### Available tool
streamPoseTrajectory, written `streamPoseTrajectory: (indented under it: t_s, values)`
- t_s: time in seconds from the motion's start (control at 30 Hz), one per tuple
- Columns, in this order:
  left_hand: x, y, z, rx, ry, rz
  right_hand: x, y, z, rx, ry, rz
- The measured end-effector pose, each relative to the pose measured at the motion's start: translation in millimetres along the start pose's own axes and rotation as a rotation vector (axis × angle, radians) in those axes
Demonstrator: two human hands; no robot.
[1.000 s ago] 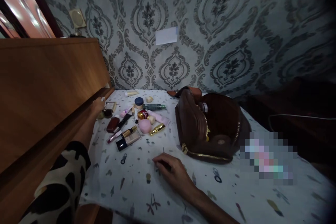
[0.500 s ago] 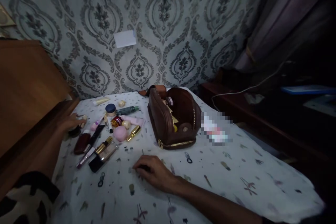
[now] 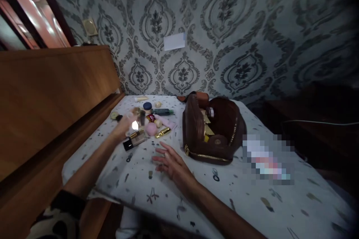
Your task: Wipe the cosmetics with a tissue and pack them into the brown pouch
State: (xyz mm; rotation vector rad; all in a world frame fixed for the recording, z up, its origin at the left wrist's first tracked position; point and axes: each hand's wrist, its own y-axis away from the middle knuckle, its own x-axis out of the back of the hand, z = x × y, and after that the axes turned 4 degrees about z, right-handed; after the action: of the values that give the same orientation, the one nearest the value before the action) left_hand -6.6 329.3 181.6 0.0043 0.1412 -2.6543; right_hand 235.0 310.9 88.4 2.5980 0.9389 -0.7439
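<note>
My left hand (image 3: 125, 125) is over the left side of a cluster of cosmetics, its fingers smeared by motion; whether it grips anything does not show. A bright white glare (image 3: 135, 124) shines beside its fingers. Close by lie a black-capped glass bottle (image 3: 134, 141), a pink round case (image 3: 151, 129), a gold tube (image 3: 162, 132) and a blue-lidded jar (image 3: 147, 106). Nearer to me, my right hand (image 3: 175, 166) hovers at or just above the cloth, fingers spread and holding nothing. Beyond it stands a brown bag (image 3: 193, 127), unzipped, with several items inside.
A green-capped bottle (image 3: 163, 111) and a cream tube (image 3: 141, 99) lie toward the wall. The printed cloth (image 3: 157, 209) covers the surface. A wooden board (image 3: 56, 97) rises at the left. Right of the bag is a pixelated patch (image 3: 266, 160).
My view has turned left. My left hand has left the round item at the far left and moved right, into the cosmetics. The right hand's curled fingers have spread.
</note>
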Motion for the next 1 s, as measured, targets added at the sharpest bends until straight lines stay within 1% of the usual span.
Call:
streamPoseTrajectory:
  t_s: [0.03, 0.07, 0.1, 0.13, 0.17, 0.23, 0.3, 0.4, 0.5, 0.6, 0.8, 0.93, 1.0]
  values:
    - [-13.6, 22, -8, -0.028, -0.026, -0.044, -3, 1, -1, -0.031, -0.092, 0.005]
    - [-26.2, 41, -16, -0.102, -0.129, -0.175, -5, 1, -1, -0.046, -0.162, 0.005]
    - [-37.4, 57, -24, -0.188, -0.251, -0.263, -6, 1, -1, -0.048, -0.210, -0.002]
    - [-47.1, 69, -31, -0.249, -0.355, -0.299, -7, 1, 0, -0.042, -0.242, -0.010]
    - [-55.0, 78, -36, -0.301, -0.435, -0.311, -7, 0, 0, -0.036, -0.263, -0.018]
    - [-65.4, 88, -45, -0.362, -0.527, -0.295, -6, -1, 2, -0.039, -0.292, -0.028]
    - [-69.3, 91, -48, -0.375, -0.560, -0.265, -3, -2, 2, -0.078, -0.319, -0.029]
    - [-68.1, 90, -49, -0.401, -0.587, -0.215, 0, -4, 2, -0.166, -0.361, -0.026]
    - [-66.8, 90, -49, -0.501, -0.642, -0.126, 1, -6, -1, -0.214, -0.368, -0.034]
    - [-70.0, 87, -51, -0.606, -0.699, -0.031, 2, -8, -6, -0.178, -0.376, -0.027]
    - [-82.6, 75, -63, -0.826, -0.711, 0.045, 12, -8, -21, -0.090, -0.464, 0.032]
    - [-88.7, 71, -69, -1.024, -0.709, 0.099, 15, -10, -23, -0.040, -0.462, 0.044]
    - [-92.5, 71, -69, -1.153, -0.727, 0.096, 15, -12, -19, -0.023, -0.419, 0.044]
